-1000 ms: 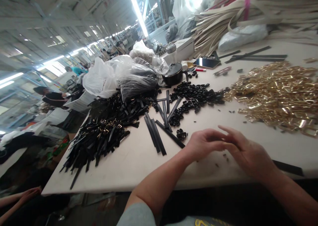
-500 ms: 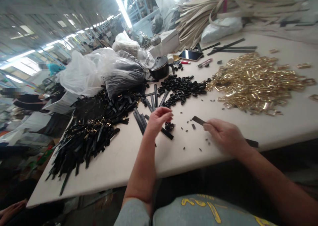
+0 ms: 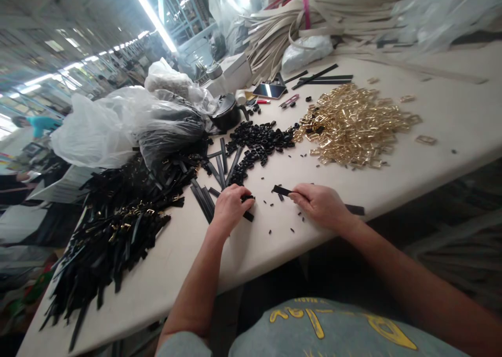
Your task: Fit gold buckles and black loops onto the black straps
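My right hand grips a short, flat black strap, whose free end points left just above the table. My left hand is at a small cluster of black loops, thumb and fingers closing round a loop; the fingers partly hide the cluster. Beside that hand lie flat black strips. Beyond it spreads a larger pile of black loops. Tiny black bits are scattered between my hands. Another black strip lies under my right forearm.
Gold rectangular buckles are heaped at the right. Black straps with buckles cover the left side. Behind stand plastic bags, a black lidded pot, a phone and beige strips. The table's front edge is close.
My hands were together, then parted, the right one showing the black strap. My left hand has come down onto the small cluster of loops. The view has shifted to the right.
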`<state>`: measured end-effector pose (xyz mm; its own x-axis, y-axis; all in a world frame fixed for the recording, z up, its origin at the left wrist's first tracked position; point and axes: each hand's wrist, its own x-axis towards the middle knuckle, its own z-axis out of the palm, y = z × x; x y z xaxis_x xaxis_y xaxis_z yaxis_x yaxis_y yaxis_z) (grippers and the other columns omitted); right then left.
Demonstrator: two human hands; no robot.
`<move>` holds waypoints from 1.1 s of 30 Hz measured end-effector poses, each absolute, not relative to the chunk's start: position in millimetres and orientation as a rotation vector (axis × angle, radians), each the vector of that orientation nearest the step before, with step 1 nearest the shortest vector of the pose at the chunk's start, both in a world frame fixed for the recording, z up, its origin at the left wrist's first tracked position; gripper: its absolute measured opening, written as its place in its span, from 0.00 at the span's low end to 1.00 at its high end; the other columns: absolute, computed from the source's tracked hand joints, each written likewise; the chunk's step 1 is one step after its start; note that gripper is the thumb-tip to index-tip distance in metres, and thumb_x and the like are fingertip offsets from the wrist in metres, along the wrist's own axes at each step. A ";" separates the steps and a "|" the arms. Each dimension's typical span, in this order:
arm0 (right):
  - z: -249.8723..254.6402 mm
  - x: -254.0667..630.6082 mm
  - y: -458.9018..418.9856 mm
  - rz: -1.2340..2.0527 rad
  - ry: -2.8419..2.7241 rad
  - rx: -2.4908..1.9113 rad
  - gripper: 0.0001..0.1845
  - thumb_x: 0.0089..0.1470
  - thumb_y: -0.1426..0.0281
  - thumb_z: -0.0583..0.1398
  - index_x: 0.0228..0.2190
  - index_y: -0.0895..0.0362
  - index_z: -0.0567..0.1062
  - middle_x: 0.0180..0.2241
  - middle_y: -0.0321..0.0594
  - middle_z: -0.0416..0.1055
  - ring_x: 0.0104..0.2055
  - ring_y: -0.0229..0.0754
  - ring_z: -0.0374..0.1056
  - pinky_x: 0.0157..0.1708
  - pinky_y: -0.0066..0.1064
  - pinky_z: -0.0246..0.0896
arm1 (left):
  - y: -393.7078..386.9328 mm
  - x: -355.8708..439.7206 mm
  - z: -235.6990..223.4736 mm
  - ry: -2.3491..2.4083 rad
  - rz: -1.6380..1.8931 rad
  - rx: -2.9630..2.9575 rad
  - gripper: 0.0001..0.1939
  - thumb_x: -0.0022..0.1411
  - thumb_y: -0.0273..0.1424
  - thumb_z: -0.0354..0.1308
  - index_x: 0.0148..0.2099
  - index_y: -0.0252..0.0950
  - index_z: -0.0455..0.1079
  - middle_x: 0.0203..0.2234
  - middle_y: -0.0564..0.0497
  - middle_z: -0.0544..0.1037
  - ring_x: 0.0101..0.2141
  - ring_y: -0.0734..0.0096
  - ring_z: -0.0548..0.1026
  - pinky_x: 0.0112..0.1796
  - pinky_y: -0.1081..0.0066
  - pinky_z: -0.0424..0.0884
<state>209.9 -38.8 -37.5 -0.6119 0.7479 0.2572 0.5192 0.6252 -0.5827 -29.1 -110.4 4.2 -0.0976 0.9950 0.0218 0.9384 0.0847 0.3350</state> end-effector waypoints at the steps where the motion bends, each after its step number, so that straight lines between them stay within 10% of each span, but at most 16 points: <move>1: -36.9 210.1 -39.0 0.633 -2.366 -0.998 0.20 0.63 0.59 0.49 0.27 0.56 0.71 0.24 0.39 0.70 0.27 0.40 0.64 0.28 0.29 0.50 | -108.6 -28.4 5.1 2.145 0.373 1.980 0.06 0.57 0.31 0.61 0.38 0.39 0.76 0.36 0.49 0.76 0.41 0.62 0.74 0.45 0.64 0.68; 22: -40.3 210.2 -38.3 0.666 -2.345 -0.974 0.19 0.65 0.61 0.50 0.28 0.56 0.71 0.26 0.38 0.72 0.27 0.39 0.65 0.28 0.29 0.51 | -91.3 -71.7 16.4 2.259 0.596 1.796 0.07 0.58 0.32 0.58 0.39 0.38 0.74 0.34 0.50 0.79 0.35 0.65 0.76 0.41 0.65 0.71; 33: -45.5 213.9 -60.6 0.300 -2.478 -0.880 0.16 0.63 0.62 0.52 0.28 0.56 0.72 0.28 0.38 0.72 0.24 0.37 0.62 0.25 0.29 0.51 | 39.9 53.8 11.5 1.569 0.750 2.453 0.18 0.61 0.39 0.59 0.53 0.42 0.70 0.53 0.46 0.72 0.52 0.60 0.71 0.54 0.60 0.66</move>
<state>213.9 -60.6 -45.5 -0.6723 0.6390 0.3738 0.5315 0.7681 -0.3571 53.8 39.9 11.5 0.3343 0.8809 0.3351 0.8138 -0.4491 0.3687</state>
